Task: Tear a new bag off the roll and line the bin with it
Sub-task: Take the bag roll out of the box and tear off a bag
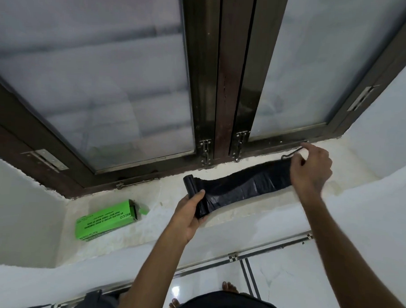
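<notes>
Head view, looking down at a pale stone window sill [218, 210] below a dark-framed window [226, 85] with frosted panes. A green carton [106, 219] lay on its side on the sill, left of the hands and well apart from them, its open end flap toward the window; printed text on it read upside down from this view. Two metal slide bolts [205, 151] sat at the foot of the centre frame, just behind the work area. A thin dark hook-shaped piece of metal [292, 153] lay at the frame's base just beside the right hand; whether the hand touched it could not be told. The roll [192, 188] of black bags was over the sill near its middle, held by the left hand [189, 213], fingers curled round its lower part with the thumb along the side. The roll's long axis ran roughly from the person toward the window, tilted a little left at the far end. An unrolled length of bag [247, 186] extended from the roll to the right, slightly away from the person, close over the sill. The right hand [310, 170] pinched its far end, fingers bent and bunched together. Bare toes [230, 287] showed on the glossy floor tiles [285, 274] below. The bin was not identifiable in this view.
</notes>
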Demonstrator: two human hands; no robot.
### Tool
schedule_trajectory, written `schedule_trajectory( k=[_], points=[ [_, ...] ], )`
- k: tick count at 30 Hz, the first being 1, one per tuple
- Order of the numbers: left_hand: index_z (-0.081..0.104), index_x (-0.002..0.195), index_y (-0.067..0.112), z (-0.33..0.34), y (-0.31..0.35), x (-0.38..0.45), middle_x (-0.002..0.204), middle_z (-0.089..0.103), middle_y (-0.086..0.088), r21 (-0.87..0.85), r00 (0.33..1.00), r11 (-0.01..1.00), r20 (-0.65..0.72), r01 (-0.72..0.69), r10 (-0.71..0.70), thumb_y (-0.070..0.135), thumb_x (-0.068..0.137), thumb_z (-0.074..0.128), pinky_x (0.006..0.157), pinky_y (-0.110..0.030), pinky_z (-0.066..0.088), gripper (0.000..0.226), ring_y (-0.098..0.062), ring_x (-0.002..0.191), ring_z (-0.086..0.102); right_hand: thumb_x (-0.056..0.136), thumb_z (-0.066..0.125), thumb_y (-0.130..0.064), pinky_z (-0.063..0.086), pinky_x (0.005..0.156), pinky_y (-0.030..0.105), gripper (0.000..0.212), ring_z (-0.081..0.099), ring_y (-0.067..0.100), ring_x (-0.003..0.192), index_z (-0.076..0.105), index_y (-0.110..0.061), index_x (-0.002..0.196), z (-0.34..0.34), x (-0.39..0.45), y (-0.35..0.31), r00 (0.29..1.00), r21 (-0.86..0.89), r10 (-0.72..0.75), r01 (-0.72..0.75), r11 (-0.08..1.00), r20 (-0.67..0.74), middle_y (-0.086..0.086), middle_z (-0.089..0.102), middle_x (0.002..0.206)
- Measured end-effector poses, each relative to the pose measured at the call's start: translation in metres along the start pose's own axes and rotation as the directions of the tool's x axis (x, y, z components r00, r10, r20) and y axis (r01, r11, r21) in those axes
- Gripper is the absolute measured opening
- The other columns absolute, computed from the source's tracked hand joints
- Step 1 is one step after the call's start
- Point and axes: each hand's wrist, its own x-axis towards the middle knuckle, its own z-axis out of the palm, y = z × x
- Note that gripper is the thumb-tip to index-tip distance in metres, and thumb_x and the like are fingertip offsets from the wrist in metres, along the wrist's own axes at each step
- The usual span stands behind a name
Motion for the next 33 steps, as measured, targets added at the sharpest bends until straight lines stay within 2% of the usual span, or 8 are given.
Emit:
schedule_trajectory(
  k=[3,7,12,17,21,25,28,33],
  points=[
    [0.06,0.127,0.01,0.008,0.0,-0.002,0.118,0.072,-0.011,0.047,0.998,0.998,0.062,-0.036,0.033,0.02,0.097,0.06,0.083,-0.034,0.055,0.032,-0.023,0.107,0.067,0.095,0.054,-0.018,0.045,0.094,0.038,0.026,0.056,0.023,0.111,0.065,-0.017,0.118,0.009,-0.048,-0.028,0.932,0.195,-0.35,0.327,0.925,0.097,0.005,0.064,0.117],
    [0.061,0.128,0.013,0.014,-0.003,-0.007,0.118,0.072,-0.009,0.127,0.983,0.991,0.18,-0.042,0.018,0.023,0.1,0.055,0.095,-0.038,0.053,0.031,-0.024,0.111,0.067,0.102,0.048,-0.021,0.05,0.092,0.031,0.025,0.058,0.012,0.11,0.065,-0.017,0.12,0.042,-0.094,-0.054,0.701,0.497,-0.606,0.4,0.77,0.375,-0.003,0.066,0.116],
    [0.061,0.127,0.011,0.01,-0.007,-0.015,0.12,0.071,-0.011,0.109,0.961,0.993,0.277,-0.045,0.013,0.023,0.099,0.052,0.1,-0.043,0.051,0.031,-0.026,0.113,0.066,0.102,0.043,-0.043,0.051,0.081,0.031,0.031,0.064,0.007,0.092,0.067,-0.024,0.104,0.062,-0.09,-0.063,0.609,0.514,-0.51,0.187,0.837,0.608,-0.007,0.07,0.096],
    [0.063,0.125,0.008,0.003,-0.006,-0.018,0.119,0.071,-0.012,0.012,0.968,1.0,0.252,0.001,-0.004,0.021,0.097,0.051,0.094,-0.04,0.053,0.033,-0.027,0.109,0.064,0.098,0.051,-0.045,0.031,0.059,0.03,0.053,0.036,0.008,0.052,0.038,-0.02,0.054,0.056,-0.078,-0.063,0.574,0.486,-0.516,0.221,0.845,0.636,-0.005,0.035,0.053],
    [0.064,0.122,0.008,-0.004,-0.003,-0.016,0.105,0.073,-0.01,-0.107,0.981,0.994,0.194,-0.006,0.027,0.029,0.097,0.05,0.079,-0.036,0.055,0.035,-0.024,0.094,0.066,0.093,0.062,-0.043,0.03,0.054,0.026,0.05,0.039,0.005,0.051,0.043,-0.019,0.053,0.047,-0.068,-0.063,0.549,0.487,-0.575,0.315,0.815,0.607,-0.005,0.039,0.052],
    [0.067,0.121,0.015,-0.008,0.001,-0.013,0.117,0.073,-0.009,-0.069,0.989,0.997,0.144,-0.023,0.033,0.039,0.095,0.059,0.089,-0.035,0.054,0.036,-0.022,0.105,0.068,0.084,0.072,-0.045,0.047,0.06,0.029,0.033,0.06,0.007,0.063,0.061,-0.021,0.063,0.043,-0.053,-0.06,0.458,0.45,-0.589,0.383,0.806,0.665,-0.005,0.062,0.061],
    [0.062,0.128,0.013,-0.013,0.003,-0.01,0.12,0.072,-0.008,-0.005,0.988,0.997,0.134,-0.079,0.079,0.032,0.098,0.056,0.09,-0.033,0.055,0.036,-0.023,0.112,0.067,0.082,0.077,-0.035,0.05,0.069,0.026,0.019,0.067,0.003,0.071,0.071,-0.021,0.072,0.034,-0.041,-0.06,0.366,0.511,-0.61,0.336,0.791,0.703,-0.009,0.071,0.07],
    [0.061,0.123,0.011,-0.02,0.003,-0.009,0.124,0.069,-0.011,0.069,0.983,0.991,0.149,-0.116,0.105,0.021,0.099,0.055,0.083,-0.034,0.056,0.026,-0.024,0.107,0.067,0.081,0.079,-0.034,0.054,0.075,0.039,0.01,0.069,0.01,0.077,0.075,-0.025,0.079,0.027,-0.021,-0.06,0.344,0.495,-0.614,0.377,0.783,0.71,-0.006,0.074,0.077]
  ],
)
